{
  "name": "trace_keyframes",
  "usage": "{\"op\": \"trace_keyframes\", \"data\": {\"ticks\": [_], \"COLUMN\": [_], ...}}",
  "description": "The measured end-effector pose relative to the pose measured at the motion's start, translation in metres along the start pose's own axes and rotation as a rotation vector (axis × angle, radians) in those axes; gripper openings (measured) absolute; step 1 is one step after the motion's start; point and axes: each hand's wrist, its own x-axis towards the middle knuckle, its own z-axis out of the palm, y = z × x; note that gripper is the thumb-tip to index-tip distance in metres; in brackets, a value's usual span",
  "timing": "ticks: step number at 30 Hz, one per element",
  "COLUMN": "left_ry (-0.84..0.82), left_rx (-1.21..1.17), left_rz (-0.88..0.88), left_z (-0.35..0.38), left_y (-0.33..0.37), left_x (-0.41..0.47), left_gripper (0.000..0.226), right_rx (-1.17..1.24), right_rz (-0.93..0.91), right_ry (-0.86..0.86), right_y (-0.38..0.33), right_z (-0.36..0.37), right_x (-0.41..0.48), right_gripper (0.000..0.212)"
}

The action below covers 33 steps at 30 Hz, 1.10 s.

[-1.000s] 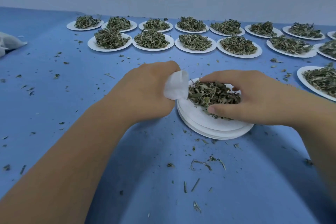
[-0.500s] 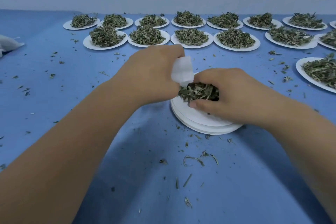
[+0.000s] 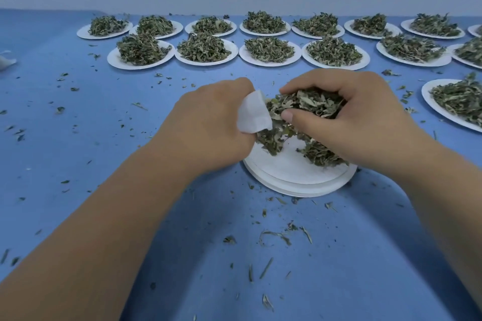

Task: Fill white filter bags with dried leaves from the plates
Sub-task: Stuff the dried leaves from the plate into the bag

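My left hand grips a small white filter bag just above the left edge of a stack of white plates in the middle of the blue table. My right hand holds a fistful of dried green leaves between thumb and curled fingers, right against the bag's side. A few leaves still lie on the top plate under my right hand. The bag's opening is hidden behind my left hand.
Two rows of white plates heaped with dried leaves run along the far side of the table. Another full plate sits at the right edge. Leaf crumbs litter the blue cloth. A white bag lies at the far left.
My right hand has gathered the leaves off the plate and lifted them to the bag. Most of the top plate now shows bare white.
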Motion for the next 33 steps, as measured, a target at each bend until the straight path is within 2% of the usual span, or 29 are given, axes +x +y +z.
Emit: {"op": "trace_keyframes", "data": {"ticks": [8, 13, 20, 27, 33], "left_ry": [0.024, 0.02, 0.023, 0.025, 0.014], "left_rx": [-0.023, -0.025, -0.017, 0.015, 0.083], "left_rz": [0.046, 0.058, 0.071, 0.053, 0.041], "left_z": [0.008, 0.008, 0.008, 0.006, 0.009], "left_y": [0.015, 0.02, 0.023, 0.021, 0.023], "left_x": [-0.003, -0.005, -0.003, -0.002, -0.001], "left_gripper": [0.018, 0.023, 0.025, 0.023, 0.024], "right_rx": [0.054, 0.063, 0.067, 0.266, 0.159], "right_rz": [0.005, 0.024, 0.052, 0.152, 0.105], "right_ry": [-0.046, -0.036, -0.024, -0.135, -0.207], "right_y": [-0.003, -0.007, -0.008, -0.001, 0.0], "right_z": [0.012, 0.015, 0.017, 0.007, 0.009], "right_x": [-0.001, -0.002, 0.001, 0.005, 0.011], "right_gripper": [0.028, 0.036, 0.019, 0.029, 0.038]}}
